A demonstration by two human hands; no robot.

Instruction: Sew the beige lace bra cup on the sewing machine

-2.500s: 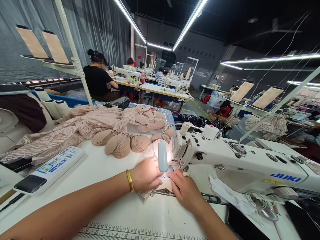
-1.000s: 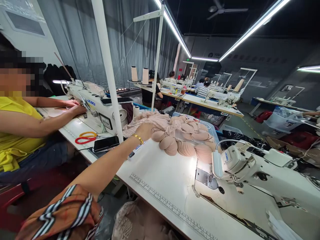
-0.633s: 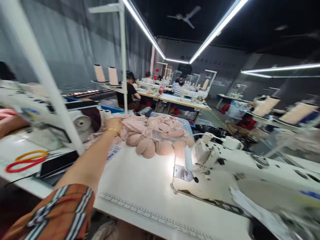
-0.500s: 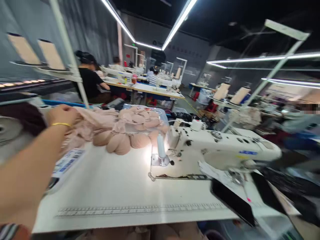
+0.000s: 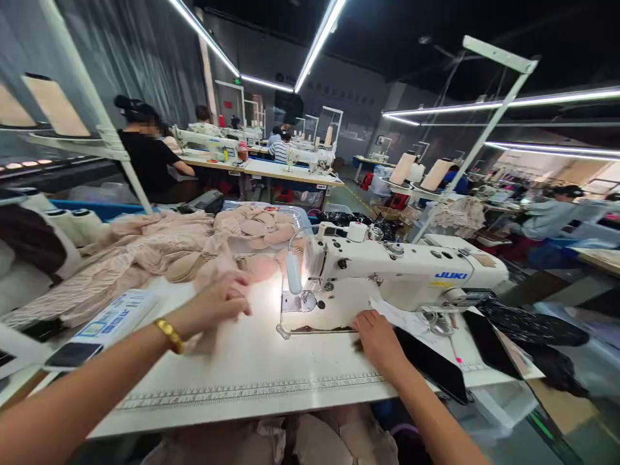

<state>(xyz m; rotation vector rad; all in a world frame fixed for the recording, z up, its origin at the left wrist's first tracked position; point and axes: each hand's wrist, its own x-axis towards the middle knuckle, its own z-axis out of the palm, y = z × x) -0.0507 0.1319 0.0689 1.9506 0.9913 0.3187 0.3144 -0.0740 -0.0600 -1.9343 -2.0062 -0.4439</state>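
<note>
Grip L: our left hand [image 5: 220, 302] pinches a beige fabric piece [image 5: 213, 274], blurred, dragging it off the pile twd the needle.
Grip R: our right hand [image 5: 376, 336] lies flat on the table [image 5: 271, 368], holds nothing, fingers spread beside the black phone [image 5: 431, 365].
Fabric spot: just left of the JUKI sewing machine [image 5: 402, 274], lit by its lamp [image 5: 293, 274].
Stock: bra cup pads [image 5: 264, 229] & lace pile [image 5: 130, 248] at the back, w/in reach.
Bracelet: gold, on our L wrist [image 5: 169, 334].

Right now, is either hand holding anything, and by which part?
The left hand pulls a beige fabric piece by its edge; motion blur hides the exact grip. The right hand lies flat on the table, holding nothing.
</note>
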